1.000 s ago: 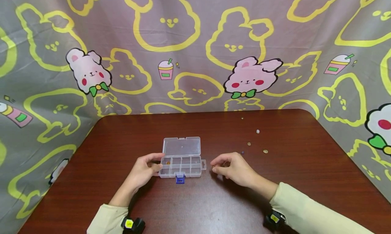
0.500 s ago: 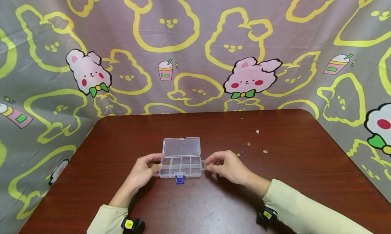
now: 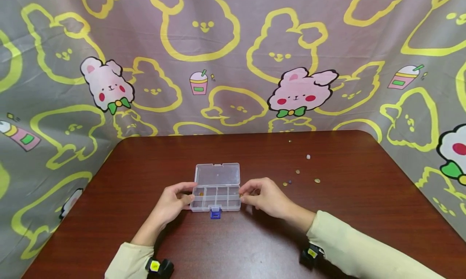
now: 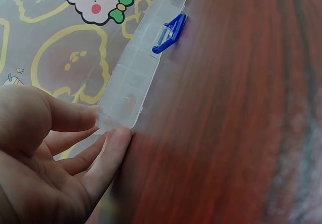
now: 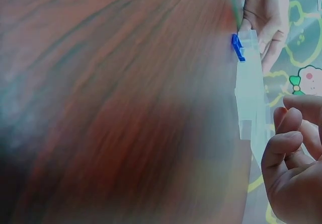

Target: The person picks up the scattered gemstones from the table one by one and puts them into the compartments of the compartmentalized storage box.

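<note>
A clear plastic compartment box [image 3: 215,209] lies on the table with its lid [image 3: 217,174] raised at the back and a blue latch [image 3: 215,214] hanging at the front. An orange-brown piece [image 3: 201,194] lies in its back left compartment. My left hand [image 3: 171,201] grips the box's left end, thumb and fingers on either side, as the left wrist view also shows. At the right end, my right hand [image 3: 265,197] pinches a tiny golden-brown piece [image 3: 240,195] by the box's edge. The fingertips mostly hide that piece.
Right of the box, small loose pieces are scattered: a yellow one [image 3: 285,184], a dark blue one [image 3: 290,182], a white one [image 3: 308,157] and several round gold-toned ones [image 3: 317,180]. A patterned cloth [image 3: 233,68] hangs behind the table.
My right hand has moved left with the pinched piece, from beside the box to its right edge. The yellow piece behind it has come into view. The left hand and box have stayed put.
</note>
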`<state>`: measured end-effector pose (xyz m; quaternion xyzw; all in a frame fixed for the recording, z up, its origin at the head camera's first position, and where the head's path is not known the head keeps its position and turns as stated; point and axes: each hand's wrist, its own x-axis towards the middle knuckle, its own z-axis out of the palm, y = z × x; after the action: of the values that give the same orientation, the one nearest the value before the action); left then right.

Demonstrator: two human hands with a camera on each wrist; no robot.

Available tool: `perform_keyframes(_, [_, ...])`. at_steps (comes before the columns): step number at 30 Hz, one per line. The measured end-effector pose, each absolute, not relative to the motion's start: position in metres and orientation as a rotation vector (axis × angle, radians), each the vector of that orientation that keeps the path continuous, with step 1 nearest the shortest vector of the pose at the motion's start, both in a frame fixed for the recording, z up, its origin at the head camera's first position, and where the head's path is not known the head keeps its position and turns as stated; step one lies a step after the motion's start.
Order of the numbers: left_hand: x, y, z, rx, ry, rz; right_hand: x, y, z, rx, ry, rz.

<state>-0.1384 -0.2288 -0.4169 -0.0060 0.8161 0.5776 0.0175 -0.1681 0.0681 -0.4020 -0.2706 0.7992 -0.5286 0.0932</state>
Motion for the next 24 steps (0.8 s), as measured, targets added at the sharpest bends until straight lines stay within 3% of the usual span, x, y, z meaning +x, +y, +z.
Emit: perform_keyframes(24, [-0.139,-0.228,-0.417,-0.031,2.549,1.785,-0.177,0.025,-0.399,-0.909,2.409,-1.512])
